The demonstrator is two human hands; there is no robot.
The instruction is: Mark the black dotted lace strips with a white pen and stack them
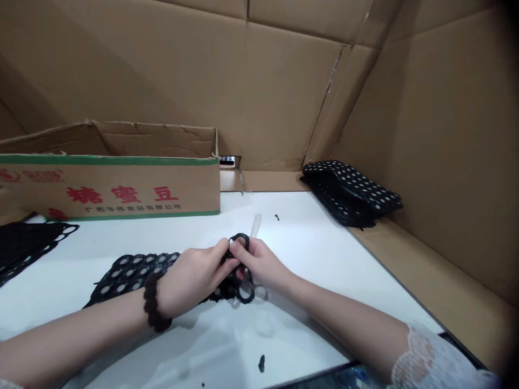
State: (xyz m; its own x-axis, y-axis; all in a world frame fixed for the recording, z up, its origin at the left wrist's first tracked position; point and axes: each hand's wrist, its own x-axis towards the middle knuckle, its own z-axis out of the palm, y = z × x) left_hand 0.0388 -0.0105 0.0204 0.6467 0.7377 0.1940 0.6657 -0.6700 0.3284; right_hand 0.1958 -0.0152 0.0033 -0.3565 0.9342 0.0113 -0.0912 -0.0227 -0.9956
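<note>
A black sheet of joined rubber rings (135, 273) lies on the white table, its right end raised between my hands. My left hand (198, 275), with a dark band at the wrist, pinches the sheet near its right edge. Close against it, my right hand (259, 262) grips the rings at that same edge, thumb on top. One black ring (245, 292) hangs just below the fingers. Part of the sheet is hidden behind my left hand and forearm. A clear plastic strip (255, 226) lies just beyond my right hand.
A cardboard box (198, 186) with red lettering stands at the back left. More black ring sheets (28, 243) lie at the left edge, and a stack of perforated black sheets (352, 192) rests at the back right. Black scraps (261, 363) dot the table. Cardboard walls (284, 97) enclose it.
</note>
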